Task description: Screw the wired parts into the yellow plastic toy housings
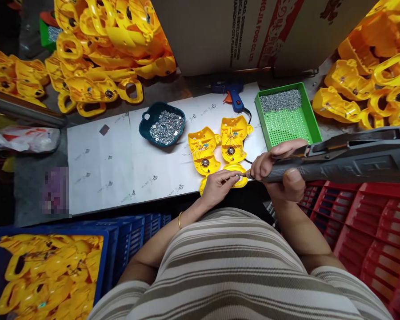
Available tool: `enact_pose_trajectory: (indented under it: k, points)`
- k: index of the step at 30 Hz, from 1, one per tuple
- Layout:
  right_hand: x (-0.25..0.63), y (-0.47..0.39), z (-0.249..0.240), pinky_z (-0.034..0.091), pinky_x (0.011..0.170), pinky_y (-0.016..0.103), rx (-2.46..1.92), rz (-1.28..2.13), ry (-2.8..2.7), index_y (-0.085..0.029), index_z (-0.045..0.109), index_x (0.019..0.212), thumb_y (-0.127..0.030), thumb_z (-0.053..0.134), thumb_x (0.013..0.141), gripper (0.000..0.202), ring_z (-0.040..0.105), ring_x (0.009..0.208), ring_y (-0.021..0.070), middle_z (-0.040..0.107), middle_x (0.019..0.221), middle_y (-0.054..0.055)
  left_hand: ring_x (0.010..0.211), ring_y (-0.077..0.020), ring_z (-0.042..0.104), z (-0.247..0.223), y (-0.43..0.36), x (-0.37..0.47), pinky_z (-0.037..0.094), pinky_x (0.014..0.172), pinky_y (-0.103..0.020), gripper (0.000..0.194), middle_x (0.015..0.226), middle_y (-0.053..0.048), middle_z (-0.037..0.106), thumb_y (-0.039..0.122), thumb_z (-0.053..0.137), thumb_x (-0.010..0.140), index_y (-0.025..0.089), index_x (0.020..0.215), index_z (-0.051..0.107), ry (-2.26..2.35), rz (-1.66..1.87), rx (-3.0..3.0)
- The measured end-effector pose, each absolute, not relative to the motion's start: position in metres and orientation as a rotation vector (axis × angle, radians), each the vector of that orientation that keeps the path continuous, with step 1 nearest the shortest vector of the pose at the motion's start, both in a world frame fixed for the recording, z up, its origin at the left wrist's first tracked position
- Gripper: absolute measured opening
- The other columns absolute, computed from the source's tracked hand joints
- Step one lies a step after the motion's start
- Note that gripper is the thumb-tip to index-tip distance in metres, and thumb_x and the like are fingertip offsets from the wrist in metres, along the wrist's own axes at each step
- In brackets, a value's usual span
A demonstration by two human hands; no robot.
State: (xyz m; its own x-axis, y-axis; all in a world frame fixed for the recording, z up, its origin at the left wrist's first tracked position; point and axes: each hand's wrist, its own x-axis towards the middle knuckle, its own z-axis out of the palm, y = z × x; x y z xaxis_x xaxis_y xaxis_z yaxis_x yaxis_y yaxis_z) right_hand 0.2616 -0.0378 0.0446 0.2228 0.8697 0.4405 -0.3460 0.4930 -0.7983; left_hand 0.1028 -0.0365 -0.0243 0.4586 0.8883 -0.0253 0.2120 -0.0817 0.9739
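Screwdriver (346, 160) in grip, long, grey and powered, I have my right hand (283, 171) closed round its front end, fingers on the far side and thumb on the near. Its slim bit (245, 175) points to my left. There, my left hand (220, 184) has thumb and forefinger drawn together in a pinch at the bit's tip; whether a small screw sits between them, I cannot tell. Both hands are at the near edge of the white work surface (100, 178), by the handle loop of the right yellow shell (234, 138). That shell lies open side up, wires and a round dark part showing, with the left yellow shell (203, 149) just beside it, open the same way.

Left of the shells is a dark teal bowl (145, 129) of small metal pieces; right of them, a green tray (283, 129) holds more along its far end. Beyond the shells lies a blue glue gun (235, 95), below a big cardboard box (203, 35).
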Motion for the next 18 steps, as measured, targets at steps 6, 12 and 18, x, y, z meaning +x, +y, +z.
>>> enact_pose_trajectory:
  k: [6, 12, 18]
  points:
    - [0.264, -0.037, 0.042, 0.039, 0.040, 0.029, -0.649, 0.934, -1.034, -0.030, 0.056, 0.102, -0.045, 0.062, 0.085, 0.024, 0.046, 0.040, 0.0129, 0.050, 0.056, -0.005, 0.080, -0.0161, 0.069, -0.025, -0.035, 0.105, 0.053, 0.077, -0.027, 0.027, 0.092, -0.007, 0.076, 0.038, 0.059, 0.091, 0.020, 0.102, 0.077, 0.971, 0.698, 1.608]
    - [0.262, -0.034, 0.045, 0.039, 0.037, 0.027, -0.657, 0.894, -0.990, -0.027, 0.058, 0.100, -0.043, 0.062, 0.083, 0.023, 0.045, 0.038, 0.0117, 0.049, 0.054, -0.006, 0.058, -0.0101, 0.057, -0.025, -0.036, 0.104, 0.047, 0.062, -0.022, 0.042, 0.077, -0.002, 0.072, 0.044, 0.067, 0.085, 0.018, 0.118, 0.069, 1.040, 0.748, 1.691]
    - [0.265, -0.012, 0.032, 0.040, 0.037, 0.026, -0.678, 0.760, -1.053, -0.030, 0.055, 0.100, -0.042, 0.062, 0.084, 0.021, 0.042, 0.038, 0.0112, 0.043, 0.053, -0.008, 0.118, -0.0312, 0.052, -0.017, -0.022, 0.099, 0.037, 0.102, -0.045, 0.041, 0.128, -0.015, 0.062, 0.046, 0.066, 0.085, 0.023, 0.119, 0.069, 1.414, 0.767, 2.358]
